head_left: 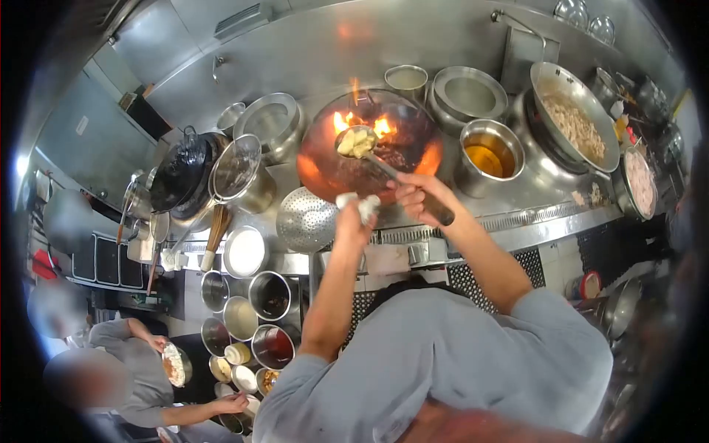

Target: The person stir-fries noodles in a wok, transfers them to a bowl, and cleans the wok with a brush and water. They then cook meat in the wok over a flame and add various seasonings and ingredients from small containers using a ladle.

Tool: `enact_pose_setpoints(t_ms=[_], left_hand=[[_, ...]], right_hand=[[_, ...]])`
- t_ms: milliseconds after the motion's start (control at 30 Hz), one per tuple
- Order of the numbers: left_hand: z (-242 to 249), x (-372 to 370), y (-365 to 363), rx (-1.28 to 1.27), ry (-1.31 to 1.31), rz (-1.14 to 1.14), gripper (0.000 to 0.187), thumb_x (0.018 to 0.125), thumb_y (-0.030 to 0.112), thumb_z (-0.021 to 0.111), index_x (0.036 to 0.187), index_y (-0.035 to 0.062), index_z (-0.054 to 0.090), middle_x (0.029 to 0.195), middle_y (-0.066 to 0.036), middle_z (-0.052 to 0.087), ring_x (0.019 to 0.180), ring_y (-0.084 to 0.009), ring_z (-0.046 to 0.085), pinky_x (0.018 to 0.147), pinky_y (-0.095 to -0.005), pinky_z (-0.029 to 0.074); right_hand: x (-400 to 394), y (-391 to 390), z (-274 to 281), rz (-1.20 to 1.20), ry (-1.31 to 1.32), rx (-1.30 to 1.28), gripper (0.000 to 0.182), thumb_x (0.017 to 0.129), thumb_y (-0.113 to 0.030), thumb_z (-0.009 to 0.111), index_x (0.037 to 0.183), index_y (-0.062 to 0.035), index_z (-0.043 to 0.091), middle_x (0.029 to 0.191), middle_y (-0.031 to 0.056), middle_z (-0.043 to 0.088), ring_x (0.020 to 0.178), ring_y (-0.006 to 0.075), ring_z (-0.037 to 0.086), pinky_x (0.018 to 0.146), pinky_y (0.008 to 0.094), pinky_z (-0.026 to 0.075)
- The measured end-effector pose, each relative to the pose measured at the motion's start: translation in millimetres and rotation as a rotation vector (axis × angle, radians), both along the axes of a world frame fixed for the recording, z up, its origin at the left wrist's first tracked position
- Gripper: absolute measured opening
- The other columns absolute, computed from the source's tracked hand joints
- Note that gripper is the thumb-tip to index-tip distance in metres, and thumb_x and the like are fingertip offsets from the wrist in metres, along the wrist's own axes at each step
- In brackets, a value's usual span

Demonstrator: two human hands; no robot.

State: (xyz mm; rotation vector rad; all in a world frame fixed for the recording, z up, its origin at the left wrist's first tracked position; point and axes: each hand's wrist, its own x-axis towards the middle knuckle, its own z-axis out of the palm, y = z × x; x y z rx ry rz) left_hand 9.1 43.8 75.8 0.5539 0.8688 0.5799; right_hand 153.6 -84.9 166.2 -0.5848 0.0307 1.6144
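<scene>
My right hand (426, 198) is wrapped round the handle of a ladle (385, 168). Pale yellow pieces (357, 142) fill the ladle's bowl, which is above a wok (325, 159). Flames (362, 122) rise at the wok's far side, and its inside glows orange. Fingers closed, my left hand (355, 226) grips a folded white cloth (358, 201) at the wok's near rim. Whether a wok handle lies under the cloth is hidden. Just left of this hand rests a perforated strainer (305, 220).
To the right stand a pot of amber liquid (491, 156) and a large pan of cooked food (576, 122). A dark wok (177, 173) is on the left. Several seasoning containers (273, 295) stand lower left. Beyond them, a co-worker (136, 369) holds a bowl (177, 363).
</scene>
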Motion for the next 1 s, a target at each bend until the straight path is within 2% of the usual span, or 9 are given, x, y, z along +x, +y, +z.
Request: enact_pose_setpoints(t_ms=[133,200,233,267,333,533,633,733,1000], left_hand=[[-13.7,-21.9,11.8,0.498,0.224,-0.047,0.041,0.083,0.016,0.054,0.119,-0.0004,0.042,0.097,-0.014,0.057,0.082,-0.0217,0.059,0.066,-0.0348,0.051],[-105.9,-39.3,22.6,0.862,0.388,0.015,0.064,0.084,0.018,0.058,0.131,-0.0116,0.026,0.116,-0.025,0.050,0.107,-0.0307,0.053,0.096,-0.0420,0.041],[-133.7,-49.0,16.7,1.277,0.674,0.067,0.071,0.083,0.013,0.058,0.136,-0.0114,0.017,0.122,-0.027,0.047,0.113,-0.0327,0.050,0.099,-0.0363,0.039],[-84.4,-55.1,-5.4,0.962,0.394,-0.025,0.070,0.082,0.009,0.059,0.136,-0.0083,0.018,0.121,-0.026,0.049,0.112,-0.0316,0.051,0.096,-0.0373,0.039],[-88.6,-56.7,-21.8,1.082,0.411,0.048,0.060,0.080,0.003,0.055,0.132,-0.0048,0.025,0.115,-0.024,0.052,0.104,-0.0305,0.055,0.092,-0.0389,0.042],[-49.1,-17.3,-30.5,0.796,0.409,0.142,0.042,0.079,0.004,0.053,0.118,-0.0053,0.039,0.105,-0.018,0.055,0.098,-0.0259,0.058,0.086,-0.0363,0.048],[-24.4,-3.3,-12.3,0.349,0.178,0.003,0.016,0.080,0.007,0.051,0.095,0.0002,0.053,0.083,-0.011,0.059,0.073,-0.0191,0.061,0.048,-0.0336,0.050],[1.2,5.2,-7.2,0.164,0.111,-0.032,0.019,0.082,0.013,0.052,0.098,0.0030,0.054,0.085,-0.010,0.060,0.073,-0.0196,0.061,0.051,-0.0327,0.050],[-68.9,34.1,12.8,-0.056,-0.217,-0.006,0.039,0.095,0.048,0.047,0.107,0.0125,0.058,0.099,-0.005,0.064,0.085,-0.0190,0.063,0.068,-0.0409,0.051]], right_hand=[[20.6,-46.3,-2.2,0.089,-0.131,0.090,0.023,0.092,-0.013,0.053,0.111,0.0001,0.048,0.063,-0.0067,0.042,0.043,0.0016,0.038,0.036,0.0197,0.032],[26.5,-66.5,6.7,0.086,-0.218,-0.074,0.025,0.090,-0.010,0.052,0.113,-0.0005,0.048,0.063,-0.0069,0.041,0.043,0.0026,0.038,0.036,0.0204,0.030],[29.3,-68.3,11.8,0.105,-0.255,-0.133,0.019,0.089,-0.009,0.055,0.106,-0.0042,0.048,0.062,-0.0050,0.041,0.042,0.0043,0.039,0.037,0.0205,0.030],[27.7,-67.7,16.3,0.099,-0.257,-0.128,0.019,0.089,-0.009,0.055,0.106,-0.0042,0.048,0.062,-0.0050,0.041,0.042,0.0043,0.039,0.037,0.0205,0.030],[22.7,-63.5,28.1,0.173,-0.347,-0.162,0.023,0.088,-0.008,0.053,0.109,-0.0044,0.046,0.063,-0.0047,0.041,0.044,0.0046,0.038,0.038,0.0206,0.030],[12.5,-17.7,-1.4,0.091,-0.195,-0.001,0.033,0.089,-0.006,0.051,0.121,0.0007,0.048,0.064,-0.0050,0.039,0.045,0.0017,0.035,0.038,0.0185,0.027],[12.4,2.7,-46.3,0.148,-0.089,0.170,0.030,0.090,-0.009,0.051,0.120,-0.0045,0.051,0.063,-0.0051,0.041,0.042,0.0037,0.037,0.038,0.0214,0.030],[8.9,11.8,-57.7,0.161,-0.116,0.157,0.030,0.091,-0.008,0.049,0.120,-0.0040,0.051,0.063,-0.0042,0.041,0.042,0.0044,0.038,0.038,0.0233,0.033],[33.5,-3.4,-25.3,0.213,-0.488,-0.001,0.039,0.090,-0.006,0.047,0.128,-0.0008,0.049,0.063,-0.0059,0.038,0.043,0.0023,0.033,0.038,0.0189,0.028]])
